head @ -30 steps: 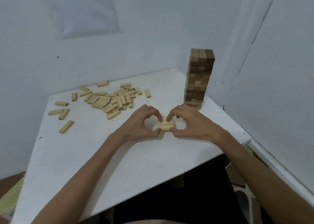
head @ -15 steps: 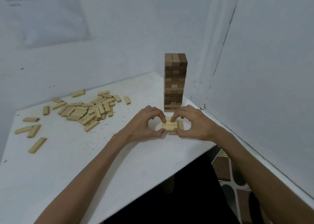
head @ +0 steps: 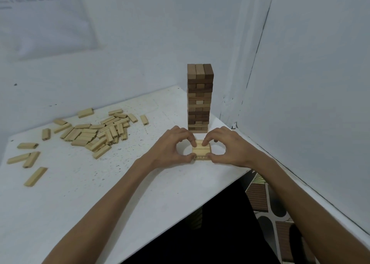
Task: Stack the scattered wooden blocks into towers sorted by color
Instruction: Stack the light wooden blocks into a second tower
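A low stack of light wooden blocks point(head: 201, 150) sits on the white table point(head: 84, 193), two layers high as far as I can tell. My left hand point(head: 170, 145) pinches its left side with thumb and forefinger. My right hand point(head: 226, 146) pinches its right side the same way. Just behind stands a tall tower of brown blocks point(head: 199, 99), dark and mid-brown mixed. A pile of loose light blocks point(head: 100, 132) lies scattered at the left of the table.
Single light blocks point(head: 35, 176) lie near the table's left edge. White walls close in behind and on the right, close to the tower. The table's front edge runs diagonally below my arms, with patterned floor point(head: 280, 223) beyond.
The view has swung, so the tower and hands sit more to the middle. Both hands keep squeezing the small light stack, which now looks squared up.
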The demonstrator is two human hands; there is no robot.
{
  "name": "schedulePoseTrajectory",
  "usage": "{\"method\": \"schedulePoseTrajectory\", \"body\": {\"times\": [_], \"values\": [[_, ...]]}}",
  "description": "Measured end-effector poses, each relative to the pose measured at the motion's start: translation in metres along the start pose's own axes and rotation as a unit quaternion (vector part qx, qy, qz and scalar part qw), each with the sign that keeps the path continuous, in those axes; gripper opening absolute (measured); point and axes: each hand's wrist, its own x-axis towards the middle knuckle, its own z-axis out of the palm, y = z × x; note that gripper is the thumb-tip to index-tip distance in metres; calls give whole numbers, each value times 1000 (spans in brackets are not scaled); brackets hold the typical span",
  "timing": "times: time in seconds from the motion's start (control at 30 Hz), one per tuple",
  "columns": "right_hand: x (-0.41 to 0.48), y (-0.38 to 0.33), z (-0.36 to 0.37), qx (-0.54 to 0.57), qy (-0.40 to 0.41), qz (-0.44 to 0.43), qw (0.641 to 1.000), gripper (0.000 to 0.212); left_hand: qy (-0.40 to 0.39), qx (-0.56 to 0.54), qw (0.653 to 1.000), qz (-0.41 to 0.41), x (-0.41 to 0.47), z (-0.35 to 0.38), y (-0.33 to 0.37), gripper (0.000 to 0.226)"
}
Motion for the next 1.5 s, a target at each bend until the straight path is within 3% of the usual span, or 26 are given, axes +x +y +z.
{"method": "schedulePoseTrajectory", "body": {"times": [1.5], "values": [[-7,4,4,-11,1,18,1000,34,-22,-37,999,-32,0,4,-5,35]]}}
